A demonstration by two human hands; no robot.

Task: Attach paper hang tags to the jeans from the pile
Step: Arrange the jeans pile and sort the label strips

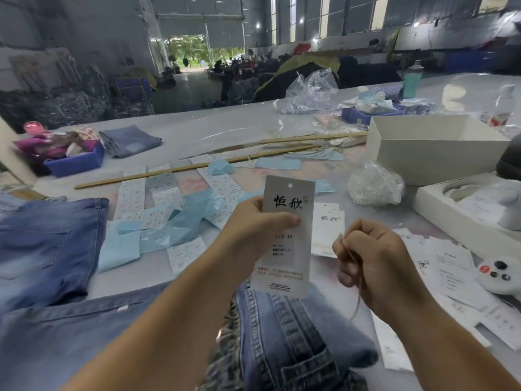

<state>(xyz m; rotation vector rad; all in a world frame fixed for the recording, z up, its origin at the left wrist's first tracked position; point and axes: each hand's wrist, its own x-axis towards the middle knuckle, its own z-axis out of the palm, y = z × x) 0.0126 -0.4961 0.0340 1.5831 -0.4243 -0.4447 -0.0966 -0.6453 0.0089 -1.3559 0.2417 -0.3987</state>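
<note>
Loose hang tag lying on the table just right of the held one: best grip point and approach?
Probably pinch the spare hang tag at its near short edge, coming from the right. It lies flat, its left edge is hidden behind the held tag, and the right hand is nearest.

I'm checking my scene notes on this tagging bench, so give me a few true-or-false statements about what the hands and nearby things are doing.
1. The left hand holds a hang tag upright. True.
2. The tag's punched hole already has string through it. False: the hole is empty.
3. The right hand pinches a thin string. True.
4. The white box on the right is closed with a lid. False: it stands open.
5. Jeans lie below the tag. True.
</note>
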